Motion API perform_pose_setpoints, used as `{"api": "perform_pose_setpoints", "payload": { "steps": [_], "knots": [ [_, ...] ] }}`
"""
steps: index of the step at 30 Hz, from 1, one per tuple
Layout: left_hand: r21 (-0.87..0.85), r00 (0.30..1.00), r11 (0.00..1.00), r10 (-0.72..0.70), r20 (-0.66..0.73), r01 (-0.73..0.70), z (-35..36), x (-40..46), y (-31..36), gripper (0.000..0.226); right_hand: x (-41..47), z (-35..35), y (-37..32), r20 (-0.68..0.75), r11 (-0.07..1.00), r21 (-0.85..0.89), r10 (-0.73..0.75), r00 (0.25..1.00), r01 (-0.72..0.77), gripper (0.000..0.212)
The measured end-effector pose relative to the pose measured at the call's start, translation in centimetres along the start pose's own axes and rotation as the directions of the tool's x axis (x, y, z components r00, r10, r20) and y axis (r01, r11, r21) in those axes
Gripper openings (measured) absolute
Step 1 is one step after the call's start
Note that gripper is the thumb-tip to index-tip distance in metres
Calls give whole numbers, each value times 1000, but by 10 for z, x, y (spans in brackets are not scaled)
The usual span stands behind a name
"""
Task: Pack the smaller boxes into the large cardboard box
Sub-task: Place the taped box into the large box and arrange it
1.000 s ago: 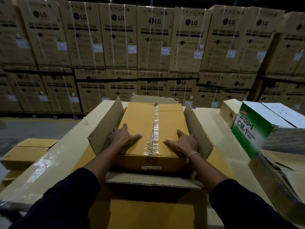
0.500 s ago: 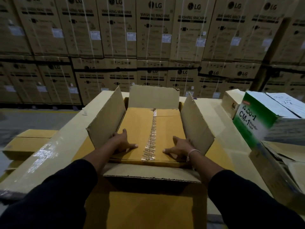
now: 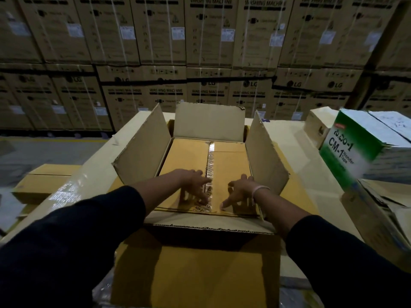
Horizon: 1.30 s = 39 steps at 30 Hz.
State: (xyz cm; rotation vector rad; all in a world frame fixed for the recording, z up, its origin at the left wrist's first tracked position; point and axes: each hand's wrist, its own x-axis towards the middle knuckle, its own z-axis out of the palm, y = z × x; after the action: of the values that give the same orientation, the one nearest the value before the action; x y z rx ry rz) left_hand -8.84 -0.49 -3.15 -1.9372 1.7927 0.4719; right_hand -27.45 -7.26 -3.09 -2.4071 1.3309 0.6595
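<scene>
Both hands lie flat with loose, spread fingers, gripping nothing: the left hand [image 3: 193, 185] and right hand [image 3: 241, 193] press on the near end of the smaller box [image 3: 200, 158], which sits down inside the large cardboard box [image 3: 142, 156]. Uneven pressure could jam it crooked, or trap fingertips against the near wall.

Browns, with one green accent

A yellow-brown smaller box [image 3: 191, 156] with printed tape is seen inside the duller brown large cardboard box [image 3: 142, 152]; a green-and-white carton [image 3: 355, 150] is shown.
</scene>
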Motion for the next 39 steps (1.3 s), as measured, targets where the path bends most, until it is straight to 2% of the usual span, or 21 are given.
{"api": "perform_pose_setpoints", "payload": {
  "steps": [3,8,12,16,20,25,27,31,33,36,39],
  "knots": [
    [63,997,995,71,17,-72,1,11,17,92,4,-4,7,83,999,14,-48,995,47,111],
    [170,999,985,36,23,-40,8,17,21,83,4,-12,15,154,996,-31,-80,985,86,116],
    [265,1000,964,4,-13,-1,0,7,18,79,2,-16,15,194,997,34,-74,978,69,113],
    [294,990,951,-64,-127,100,-28,-17,15,61,1,-25,5,247,996,52,-83,965,72,105],
    [330,951,906,-187,-248,264,-57,-56,-24,40,0,-37,-18,257,990,1,-136,957,141,98],
    [360,882,809,-389,-266,465,-36,-93,-101,50,5,-38,-67,154,956,-69,-274,949,287,82],
    [354,856,786,-412,-313,507,-11,-101,-124,55,11,-29,-85,146,939,-56,-328,933,339,76],
    [387,835,768,-337,-434,511,22,-107,-142,57,23,-1,-101,141,883,-313,-322,936,351,60],
    [429,836,747,-304,-458,507,23,-107,-140,57,26,8,-99,115,847,-430,-290,950,311,59],
    [459,841,729,-303,-448,507,17,-110,-132,57,18,2,-92,27,786,-569,-277,960,243,68],
    [467,844,718,-332,-421,516,11,-112,-123,57,0,-19,-89,-135,712,-680,-357,924,176,65]
  ]
}}
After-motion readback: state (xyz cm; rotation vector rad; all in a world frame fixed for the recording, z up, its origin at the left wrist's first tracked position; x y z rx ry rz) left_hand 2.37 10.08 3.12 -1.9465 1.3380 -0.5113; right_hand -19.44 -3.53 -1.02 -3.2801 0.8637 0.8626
